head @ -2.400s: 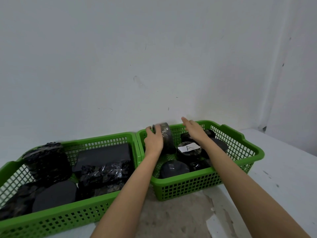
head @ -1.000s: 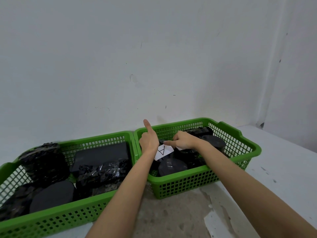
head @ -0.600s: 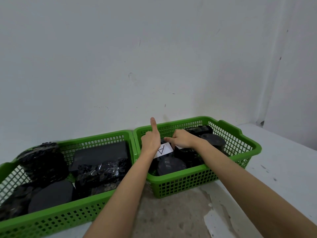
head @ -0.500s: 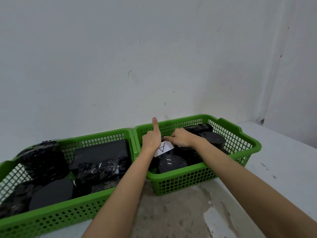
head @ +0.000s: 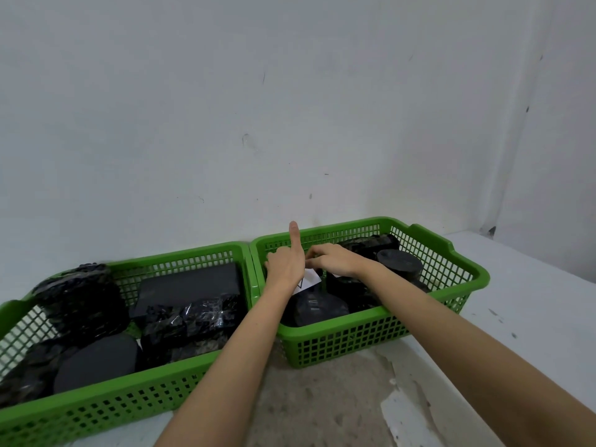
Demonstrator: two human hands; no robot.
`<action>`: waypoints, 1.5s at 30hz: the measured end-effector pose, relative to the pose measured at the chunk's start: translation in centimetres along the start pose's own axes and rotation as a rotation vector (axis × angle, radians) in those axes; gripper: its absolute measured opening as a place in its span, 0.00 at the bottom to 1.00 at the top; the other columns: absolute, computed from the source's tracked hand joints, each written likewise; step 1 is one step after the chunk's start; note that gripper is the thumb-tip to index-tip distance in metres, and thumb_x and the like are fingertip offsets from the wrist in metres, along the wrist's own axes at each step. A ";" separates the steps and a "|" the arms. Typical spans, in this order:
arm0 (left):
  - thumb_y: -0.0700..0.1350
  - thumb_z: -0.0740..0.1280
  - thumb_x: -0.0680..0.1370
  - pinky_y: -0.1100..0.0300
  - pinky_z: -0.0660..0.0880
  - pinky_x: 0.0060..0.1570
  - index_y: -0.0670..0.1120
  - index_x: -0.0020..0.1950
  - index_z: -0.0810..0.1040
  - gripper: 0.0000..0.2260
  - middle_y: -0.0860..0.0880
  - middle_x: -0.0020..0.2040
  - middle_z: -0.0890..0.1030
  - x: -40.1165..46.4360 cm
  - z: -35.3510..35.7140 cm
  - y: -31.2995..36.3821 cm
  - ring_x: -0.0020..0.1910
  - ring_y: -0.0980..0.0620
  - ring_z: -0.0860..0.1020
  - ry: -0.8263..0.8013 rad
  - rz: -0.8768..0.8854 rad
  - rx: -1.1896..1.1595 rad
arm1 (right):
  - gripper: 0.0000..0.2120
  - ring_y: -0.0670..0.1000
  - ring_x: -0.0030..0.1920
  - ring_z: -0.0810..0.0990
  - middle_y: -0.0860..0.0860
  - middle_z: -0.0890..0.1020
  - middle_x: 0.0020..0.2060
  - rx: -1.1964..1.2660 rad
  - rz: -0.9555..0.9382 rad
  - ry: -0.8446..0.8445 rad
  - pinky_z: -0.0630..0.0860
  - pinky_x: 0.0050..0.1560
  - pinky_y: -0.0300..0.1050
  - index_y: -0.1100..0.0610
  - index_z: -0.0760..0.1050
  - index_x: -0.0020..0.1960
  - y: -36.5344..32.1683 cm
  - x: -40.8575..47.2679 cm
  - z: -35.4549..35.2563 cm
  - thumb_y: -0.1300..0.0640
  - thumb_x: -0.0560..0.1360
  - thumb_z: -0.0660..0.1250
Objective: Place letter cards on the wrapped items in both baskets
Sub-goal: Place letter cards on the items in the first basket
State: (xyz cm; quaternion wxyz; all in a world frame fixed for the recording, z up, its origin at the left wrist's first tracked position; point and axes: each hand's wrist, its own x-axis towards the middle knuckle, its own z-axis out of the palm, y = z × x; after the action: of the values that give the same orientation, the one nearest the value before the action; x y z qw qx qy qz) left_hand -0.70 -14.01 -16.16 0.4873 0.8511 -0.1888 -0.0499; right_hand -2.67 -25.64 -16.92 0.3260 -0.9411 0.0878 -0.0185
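Working inside the right basket [head: 464,287], both hands are meeting over a white letter card [head: 309,279] that is lying on the black wrapped items [head: 319,306] near that basket's left wall. The left hand [head: 287,264] is resting beside the card with its index finger pointing straight up and the remaining fingers curled; whether those fingers are pinching the card's edge cannot be told, since the hand is covering that edge. The right hand [head: 335,261] is reaching across with its fingers bent down toward the card's upper edge; actual contact is hidden, so its grip also cannot be told. Part of a drawn mark is showing on the card, and a second scrap of white [head: 335,276] is peeking out under the right wrist, possibly another card.

Judging progress: labelling is appearing to be at an early stage. The card is sitting in the right basket but is apparently being adjusted, not released. The wrapped cylinder [head: 398,261] at the rear of that basket is showing no card. In the left basket [head: 129,404], on the bench [head: 522,304], every wrapped bundle [head: 190,321] is bare, so that whole basket is remaining to be done.
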 end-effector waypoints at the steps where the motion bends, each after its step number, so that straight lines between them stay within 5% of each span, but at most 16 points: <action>1: 0.61 0.36 0.79 0.44 0.67 0.65 0.39 0.29 0.73 0.37 0.29 0.44 0.80 0.1 0.0 0.1 0.57 0.34 0.76 -0.002 -0.010 -0.030 | 0.18 0.54 0.58 0.74 0.57 0.78 0.60 -0.013 0.006 -0.005 0.67 0.52 0.43 0.61 0.75 0.59 0.0 0.0 0.0 0.50 0.76 0.62; 4: 0.62 0.37 0.79 0.53 0.68 0.48 0.45 0.25 0.63 0.32 0.41 0.30 0.72 -0.3 -0.3 0.3 0.32 0.48 0.71 0.019 -0.035 -0.122 | 0.17 0.52 0.51 0.72 0.57 0.78 0.56 -0.071 0.004 0.000 0.67 0.47 0.42 0.60 0.76 0.54 -0.1 0.2 0.2 0.48 0.77 0.61; 7: 0.64 0.36 0.77 0.46 0.68 0.65 0.42 0.36 0.77 0.37 0.34 0.44 0.80 0.0 -0.2 0.2 0.48 0.41 0.78 0.031 -0.095 -0.230 | 0.16 0.54 0.53 0.76 0.58 0.80 0.54 -0.073 0.012 0.029 0.69 0.48 0.43 0.58 0.78 0.43 -0.5 0.7 -0.4 0.51 0.79 0.57; 8: 0.64 0.36 0.77 0.45 0.67 0.66 0.42 0.38 0.77 0.37 0.33 0.48 0.79 0.0 -0.4 0.3 0.52 0.39 0.78 0.057 -0.092 -0.270 | 0.16 0.56 0.56 0.77 0.59 0.80 0.56 -0.095 0.018 0.046 0.69 0.51 0.44 0.60 0.80 0.48 -0.6 1.1 -0.9 0.53 0.80 0.56; 10: 0.62 0.38 0.79 0.48 0.69 0.56 0.45 0.35 0.72 0.32 0.42 0.38 0.76 0.3 -0.8 0.6 0.38 0.47 0.75 0.135 -0.068 -0.377 | 0.16 0.58 0.64 0.74 0.60 0.77 0.63 -0.181 0.041 0.068 0.70 0.58 0.45 0.63 0.75 0.62 -0.6 2.1 -1.8 0.60 0.78 0.58; 13: 0.62 0.37 0.79 0.61 0.65 0.44 0.43 0.53 0.77 0.34 0.49 0.38 0.71 0.9 -0.7 0.4 0.35 0.53 0.67 0.059 -0.093 -0.417 | 0.27 0.58 0.67 0.71 0.60 0.71 0.67 -0.328 0.073 -0.020 0.71 0.61 0.47 0.61 0.64 0.71 -0.5 3.2 -1.7 0.67 0.72 0.61; 17: 0.64 0.37 0.78 0.60 0.63 0.40 0.33 0.67 0.71 0.41 0.30 0.55 0.77 0.4 -0.7 0.7 0.34 0.51 0.65 -0.036 -0.143 -0.328 | 0.30 0.61 0.64 0.73 0.61 0.73 0.65 -0.551 0.038 -0.074 0.73 0.56 0.49 0.59 0.59 0.74 0.0 4.0 -0.3 0.64 0.74 0.62; 19: 0.64 0.37 0.77 0.60 0.63 0.38 0.38 0.56 0.78 0.39 0.37 0.39 0.77 0.7 -0.5 0.4 0.32 0.52 0.65 -0.024 -0.141 -0.301 | 0.30 0.61 0.66 0.70 0.61 0.73 0.65 -0.607 0.042 -0.052 0.72 0.58 0.52 0.59 0.57 0.75 0.3 4.2 -0.1 0.61 0.74 0.63; 22: 0.65 0.36 0.77 0.61 0.61 0.31 0.47 0.31 0.67 0.31 0.48 0.31 0.67 0.5 -0.6 0.4 0.30 0.52 0.65 -0.024 -0.138 -0.214 | 0.23 0.63 0.69 0.65 0.61 0.72 0.64 -0.647 0.043 -0.061 0.67 0.67 0.58 0.62 0.64 0.68 1.0 4.7 0.4 0.58 0.75 0.62; 26: 0.62 0.36 0.78 0.63 0.59 0.30 0.47 0.29 0.63 0.29 0.50 0.30 0.65 0.3 -0.5 0.1 0.29 0.54 0.64 -0.041 -0.105 -0.133 | 0.11 0.63 0.68 0.65 0.61 0.75 0.59 -0.555 0.062 -0.079 0.65 0.68 0.59 0.60 0.70 0.54 1.5 5.1 0.0 0.58 0.73 0.64; 29: 0.61 0.38 0.80 0.61 0.58 0.28 0.48 0.26 0.57 0.27 0.49 0.26 0.61 0.4 -0.3 0.0 0.25 0.53 0.60 -0.015 -0.013 -0.079 | 0.22 0.59 0.64 0.72 0.59 0.75 0.62 -0.363 0.039 -0.017 0.72 0.63 0.50 0.60 0.70 0.63 2.0 4.6 -1.1 0.56 0.71 0.69; 32: 0.58 0.38 0.81 0.59 0.61 0.31 0.42 0.26 0.62 0.31 0.48 0.26 0.61 0.6 -0.1 -0.2 0.26 0.51 0.61 -0.013 0.039 -0.008 | 0.28 0.55 0.66 0.72 0.56 0.74 0.67 -0.184 -0.004 0.056 0.70 0.64 0.45 0.59 0.69 0.67 2.4 4.0 -2.1 0.61 0.69 0.71; 34: 0.55 0.39 0.82 0.55 0.64 0.39 0.35 0.48 0.78 0.33 0.47 0.29 0.66 0.5 0.0 -0.2 0.30 0.50 0.65 -0.016 0.055 0.055 | 0.28 0.54 0.65 0.72 0.56 0.74 0.67 -0.055 -0.032 0.096 0.69 0.59 0.41 0.60 0.70 0.67 2.2 3.7 -2.5 0.65 0.67 0.71; 36: 0.52 0.40 0.82 0.51 0.66 0.49 0.36 0.69 0.67 0.28 0.41 0.42 0.76 0.3 0.1 -0.2 0.43 0.46 0.74 0.019 0.054 0.012 | 0.28 0.54 0.61 0.73 0.57 0.74 0.65 0.030 -0.057 0.133 0.68 0.56 0.41 0.60 0.71 0.65 1.9 3.6 -2.8 0.68 0.66 0.71; 39: 0.51 0.40 0.83 0.46 0.67 0.61 0.37 0.71 0.65 0.26 0.33 0.62 0.75 0.1 0.1 -0.3 0.62 0.36 0.73 0.024 0.084 0.044 | 0.26 0.54 0.60 0.75 0.57 0.76 0.63 0.112 -0.087 0.152 0.71 0.58 0.45 0.60 0.74 0.62 1.6 3.7 -2.9 0.72 0.65 0.69; 45: 0.56 0.42 0.81 0.46 0.68 0.64 0.36 0.63 0.73 0.30 0.35 0.58 0.78 0.0 0.2 -0.5 0.61 0.36 0.73 0.017 0.111 0.092 | 0.21 0.50 0.55 0.75 0.57 0.79 0.55 0.431 -0.106 0.264 0.72 0.58 0.44 0.60 0.78 0.57 1.0 3.1 -3.9 0.70 0.66 0.73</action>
State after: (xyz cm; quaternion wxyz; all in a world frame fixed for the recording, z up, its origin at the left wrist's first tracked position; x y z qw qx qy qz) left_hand -0.58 -13.91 -16.68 0.4513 0.8612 -0.2337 -0.0068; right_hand -0.12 -29.32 -14.57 0.5033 -0.8427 0.0741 -0.1764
